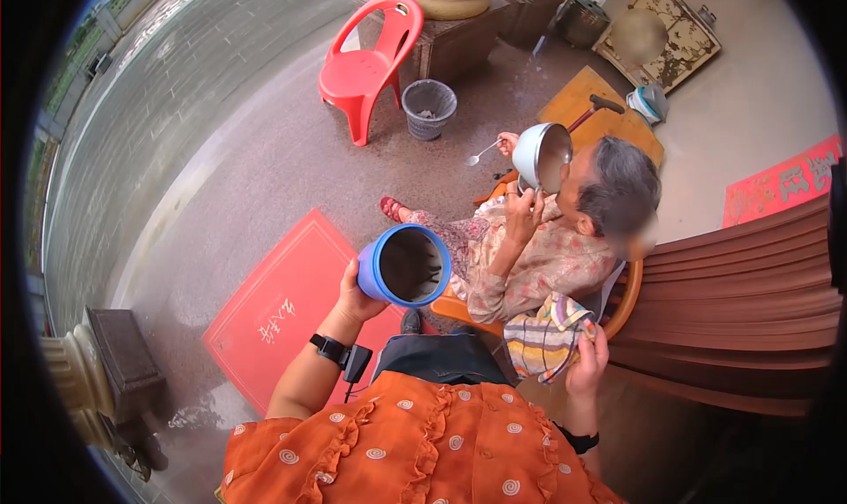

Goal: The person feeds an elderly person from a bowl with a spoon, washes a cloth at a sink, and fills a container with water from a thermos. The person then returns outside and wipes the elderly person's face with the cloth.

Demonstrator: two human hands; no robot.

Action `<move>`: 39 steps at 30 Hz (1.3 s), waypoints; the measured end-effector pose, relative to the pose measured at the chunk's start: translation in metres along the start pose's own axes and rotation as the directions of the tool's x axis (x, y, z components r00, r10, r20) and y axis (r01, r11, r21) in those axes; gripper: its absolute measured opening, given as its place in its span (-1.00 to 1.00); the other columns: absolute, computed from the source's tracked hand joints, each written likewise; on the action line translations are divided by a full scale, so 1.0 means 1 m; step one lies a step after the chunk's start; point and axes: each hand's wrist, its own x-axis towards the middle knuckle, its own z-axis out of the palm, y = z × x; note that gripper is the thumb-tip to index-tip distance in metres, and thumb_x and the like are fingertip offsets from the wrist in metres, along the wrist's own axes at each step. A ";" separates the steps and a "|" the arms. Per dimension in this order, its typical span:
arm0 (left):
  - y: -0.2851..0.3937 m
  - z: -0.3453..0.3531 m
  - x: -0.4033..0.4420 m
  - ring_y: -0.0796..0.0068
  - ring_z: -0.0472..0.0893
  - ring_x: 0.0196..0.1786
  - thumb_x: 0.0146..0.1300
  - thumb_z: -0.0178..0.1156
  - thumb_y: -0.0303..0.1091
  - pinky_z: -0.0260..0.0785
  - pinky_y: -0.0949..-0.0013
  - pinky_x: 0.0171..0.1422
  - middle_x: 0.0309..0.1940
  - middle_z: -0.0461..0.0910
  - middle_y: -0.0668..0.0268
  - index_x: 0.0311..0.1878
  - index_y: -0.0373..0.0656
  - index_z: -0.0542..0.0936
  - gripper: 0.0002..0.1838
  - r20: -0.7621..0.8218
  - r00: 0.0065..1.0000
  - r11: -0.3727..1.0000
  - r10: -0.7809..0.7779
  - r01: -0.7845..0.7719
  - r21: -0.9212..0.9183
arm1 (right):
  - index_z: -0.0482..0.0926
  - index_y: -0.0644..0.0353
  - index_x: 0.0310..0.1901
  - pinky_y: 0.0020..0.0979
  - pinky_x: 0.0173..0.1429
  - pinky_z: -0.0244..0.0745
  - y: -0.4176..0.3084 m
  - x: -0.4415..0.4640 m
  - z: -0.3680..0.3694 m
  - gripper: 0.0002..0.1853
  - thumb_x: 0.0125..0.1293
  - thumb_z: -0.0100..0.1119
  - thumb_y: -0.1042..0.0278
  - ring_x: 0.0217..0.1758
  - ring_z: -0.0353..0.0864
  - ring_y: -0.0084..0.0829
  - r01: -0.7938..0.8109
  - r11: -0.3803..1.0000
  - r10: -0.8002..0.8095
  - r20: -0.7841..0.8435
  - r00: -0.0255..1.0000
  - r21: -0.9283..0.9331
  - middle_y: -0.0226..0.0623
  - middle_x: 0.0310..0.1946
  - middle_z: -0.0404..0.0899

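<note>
My left hand (357, 294) is wrapped around the side of a blue cup (408, 264), held upright enough that I look down through its mouth at a dark interior. My right hand (586, 364) grips a striped cloth (543, 338) in yellow, white and purple, which hangs bunched from the fingers. Just ahead on the right, a seated person (538, 261) in a floral top tips a pale blue bowl (535, 155) to the mouth. That person's far hand also has a spoon (483, 154).
A red mat (273, 327) lies underfoot. Further off are a red plastic chair (366, 71) and a grey wastebasket (430, 109). The seated person's orange chair (628, 301) is close on my right. Behind it a walking stick (591, 111) leans near a wooden board (578, 89).
</note>
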 end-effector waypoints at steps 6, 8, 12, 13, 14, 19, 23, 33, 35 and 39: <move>-0.018 0.017 0.001 -0.01 0.48 0.23 0.06 0.10 0.47 0.54 -0.01 0.05 0.35 0.33 0.10 0.45 0.03 0.22 -0.01 0.025 0.998 0.998 -0.058 0.059 -0.035 | 0.47 0.41 0.09 -0.51 0.11 0.38 0.000 -0.001 -0.017 -0.68 0.37 -0.04 0.45 -0.04 0.48 -0.57 -0.059 0.998 0.058 0.088 0.994 0.012 -0.33 -0.07 0.55; -0.019 0.029 0.006 -0.06 0.59 0.03 0.09 -0.02 0.51 0.56 0.03 -0.17 0.28 0.40 0.05 0.43 0.02 0.24 -0.03 -0.004 0.996 0.994 -0.087 0.086 -0.062 | 0.47 0.41 0.09 -0.51 0.10 0.38 -0.002 0.001 -0.023 -0.68 0.37 -0.04 0.45 -0.04 0.49 -0.57 -0.062 0.998 0.063 0.077 0.995 -0.009 -0.33 -0.07 0.55; -0.029 0.034 0.019 -0.13 0.60 -0.03 0.15 -0.12 0.49 0.55 0.00 -0.20 0.25 0.43 0.03 0.43 0.03 0.25 -0.08 0.040 0.965 0.962 -0.260 0.263 -0.072 | 0.47 0.41 0.08 -0.51 0.09 0.38 0.003 -0.010 -0.042 -0.69 0.37 -0.04 0.47 -0.04 0.49 -0.57 -0.130 0.990 0.131 0.019 0.991 -0.057 -0.33 -0.08 0.55; -0.042 0.037 0.021 -0.13 0.60 -0.03 0.15 -0.12 0.49 0.55 0.00 -0.20 0.25 0.43 0.03 0.43 0.03 0.25 -0.08 0.035 0.962 0.961 -0.270 0.272 -0.060 | 0.47 0.41 0.08 -0.51 0.09 0.39 0.009 -0.014 -0.058 -0.70 0.38 -0.04 0.47 -0.05 0.49 -0.57 -0.166 0.985 0.166 -0.006 0.986 -0.043 -0.33 -0.08 0.55; -0.049 0.040 0.025 -0.14 0.60 -0.02 0.18 -0.14 0.47 0.56 -0.04 -0.19 0.24 0.44 0.03 0.42 0.03 0.25 -0.11 0.037 0.950 0.948 -0.310 0.312 -0.070 | 0.47 0.41 0.09 -0.52 0.08 0.39 0.014 -0.020 -0.064 -0.70 0.39 -0.04 0.46 -0.05 0.49 -0.57 -0.170 0.985 0.170 -0.031 0.985 0.000 -0.34 -0.09 0.55; -0.095 0.075 0.028 -0.12 0.55 0.13 0.29 -0.19 0.36 0.60 -0.14 -0.18 0.28 0.40 0.07 0.41 0.08 0.28 -0.24 0.050 0.837 0.834 -0.545 0.547 -0.076 | 0.47 0.39 0.09 -0.54 0.11 0.32 0.029 -0.067 -0.116 -0.68 0.38 -0.04 0.42 -0.05 0.46 -0.60 -0.231 0.972 0.237 -0.194 0.952 0.053 -0.37 -0.07 0.54; -0.164 0.095 0.028 -0.09 0.53 0.17 0.19 -0.12 0.48 0.55 -0.11 -0.07 0.30 0.40 0.11 0.42 0.10 0.27 -0.13 0.020 0.744 0.743 -0.668 0.666 0.068 | 0.46 0.38 0.10 -0.51 0.10 0.38 0.049 -0.104 -0.176 -0.67 0.37 -0.05 0.42 -0.05 0.50 -0.55 -0.178 0.971 0.220 -0.318 0.922 0.158 -0.33 -0.07 0.55; -0.418 0.189 -0.030 -0.12 0.55 0.08 0.10 -0.09 0.57 0.55 -0.02 -0.02 0.21 0.44 -0.09 0.42 -0.02 0.26 0.00 0.181 0.447 0.481 -0.876 0.838 0.257 | 0.39 0.32 0.14 -0.32 0.17 0.43 0.057 -0.291 -0.399 -0.66 0.44 -0.12 0.33 0.08 0.54 -0.36 0.102 0.928 0.161 -0.634 0.756 0.357 -0.19 0.02 0.52; -0.483 0.208 -0.041 -0.15 0.53 0.14 0.07 -0.08 0.60 0.58 -0.01 0.00 0.27 0.38 -0.05 0.44 0.01 0.22 0.03 0.249 0.338 0.399 -0.908 0.877 0.266 | 0.37 0.30 0.18 -0.31 0.17 0.43 0.064 -0.341 -0.442 -0.64 0.44 -0.11 0.34 0.09 0.53 -0.35 0.204 0.907 0.161 -0.750 0.642 0.369 -0.20 0.06 0.49; -0.591 0.255 -0.071 -0.12 0.53 0.14 0.08 -0.11 0.61 0.58 0.05 -0.01 0.25 0.40 -0.06 0.44 -0.07 0.22 0.06 0.202 0.201 0.260 -0.958 0.907 0.331 | 0.34 0.26 0.24 -0.30 0.16 0.44 0.065 -0.419 -0.502 -0.61 0.42 -0.09 0.38 0.09 0.53 -0.33 0.283 0.889 0.218 -0.875 0.432 0.361 -0.24 0.08 0.49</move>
